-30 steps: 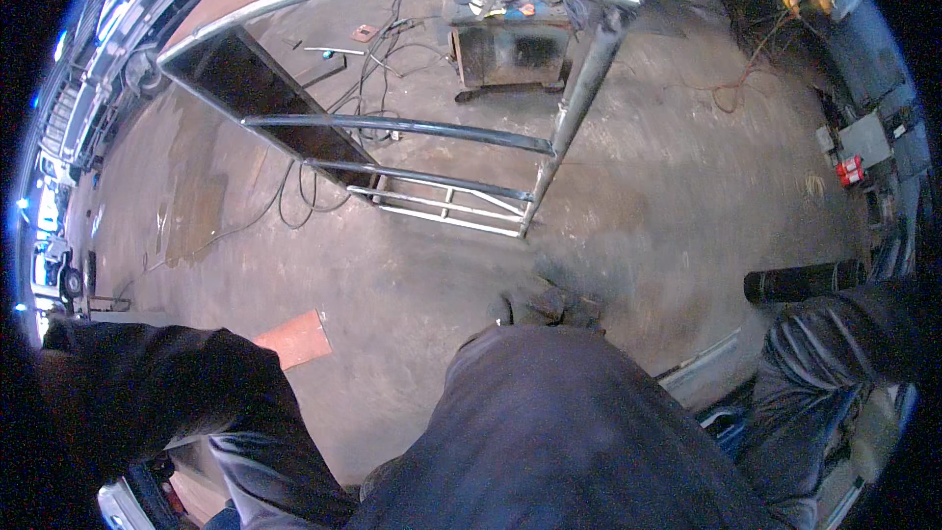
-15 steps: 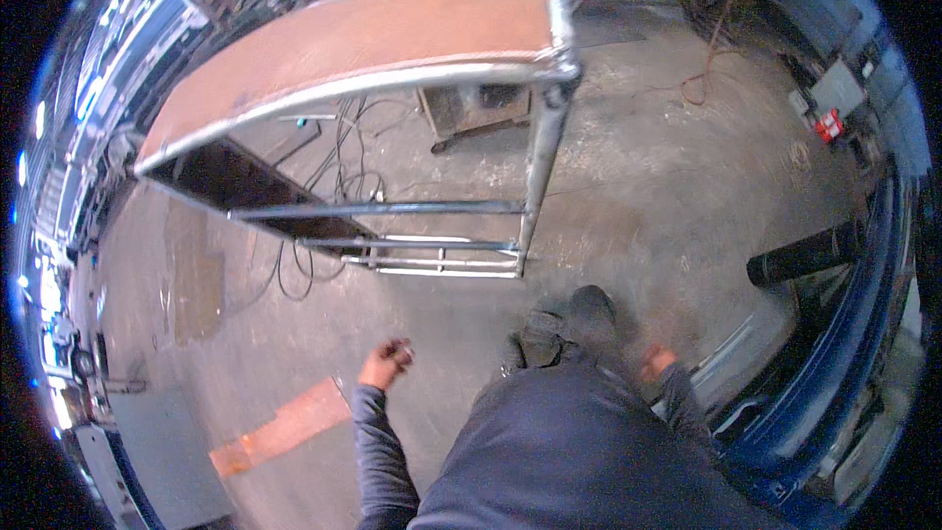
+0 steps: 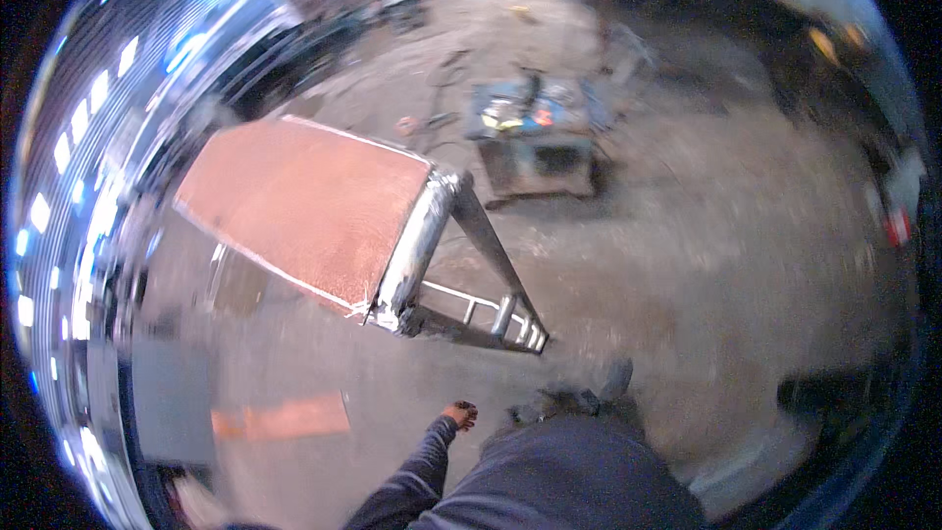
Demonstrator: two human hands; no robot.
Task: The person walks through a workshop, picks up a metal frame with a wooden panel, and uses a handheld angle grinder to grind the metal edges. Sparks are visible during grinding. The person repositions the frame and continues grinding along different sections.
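The left hand point(image 3: 459, 416) hangs near a metal frame point(image 3: 417, 247) bearing 1 reddish-brown panel point(image 3: 304, 206); an orange strip point(image 3: 280, 419) lies on the floor point(image 3: 648, 265).

Left hand point(image 3: 459, 416) is too blurred to read its grip, small items point(image 3: 502, 122) near metal stand point(image 3: 508, 167)'s top front edge are unidentifiable, left sleeve point(image 3: 412, 476) is cut off at bottom.

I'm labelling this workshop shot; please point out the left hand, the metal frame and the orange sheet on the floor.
Left hand point(image 3: 460, 416), head view: middle of the hand.
Metal frame point(image 3: 413, 252), head view: thick end tube.
Orange sheet point(image 3: 282, 418), head view: middle of its surface.
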